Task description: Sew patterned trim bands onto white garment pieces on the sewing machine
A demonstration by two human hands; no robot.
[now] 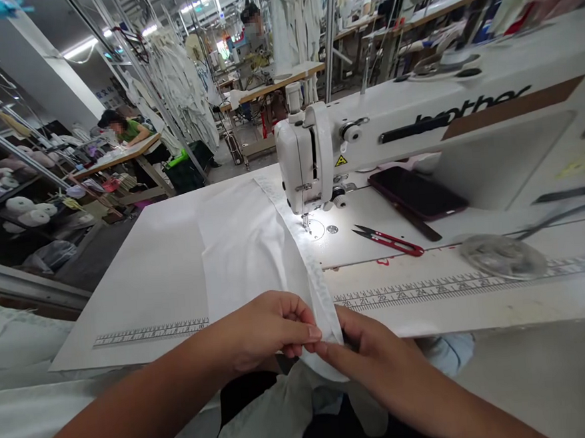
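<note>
A white piece of fabric (255,255) lies on the sewing table, and its folded edge runs up to the needle of the white sewing machine (304,158). My left hand (275,327) pinches the fabric's edge at the table's front, thumb against fingers. Close beside it, my right hand (366,347) grips the same edge, with its thumb on top and its fingers partly hidden under the cloth. The two thumbs nearly meet. Below my hands, the end of the fabric hangs over the front edge toward my lap.
Red-handled thread snips (391,240) and a dark phone (418,192) lie right of the needle. A clear round disc (503,256) rests near the printed ruler (418,291). More white cloth (20,338) hangs at the left. Other people work at tables (118,154) farther back.
</note>
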